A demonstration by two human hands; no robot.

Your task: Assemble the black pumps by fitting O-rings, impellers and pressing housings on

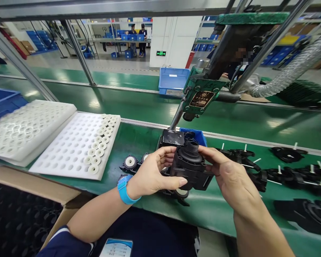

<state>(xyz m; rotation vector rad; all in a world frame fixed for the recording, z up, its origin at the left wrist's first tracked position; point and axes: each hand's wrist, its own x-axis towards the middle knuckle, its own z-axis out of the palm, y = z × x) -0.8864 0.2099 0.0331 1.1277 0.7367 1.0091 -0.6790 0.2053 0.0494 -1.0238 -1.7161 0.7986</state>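
Head view: two half-curled hands, left (160, 175) and right (227, 171), grip one black plastic threaded housing (189, 164).

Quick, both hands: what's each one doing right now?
Left hand: closed on the left side of the black housing, thumb across its front.
Right hand: closed on the same housing's right side, fingers near its threaded top.
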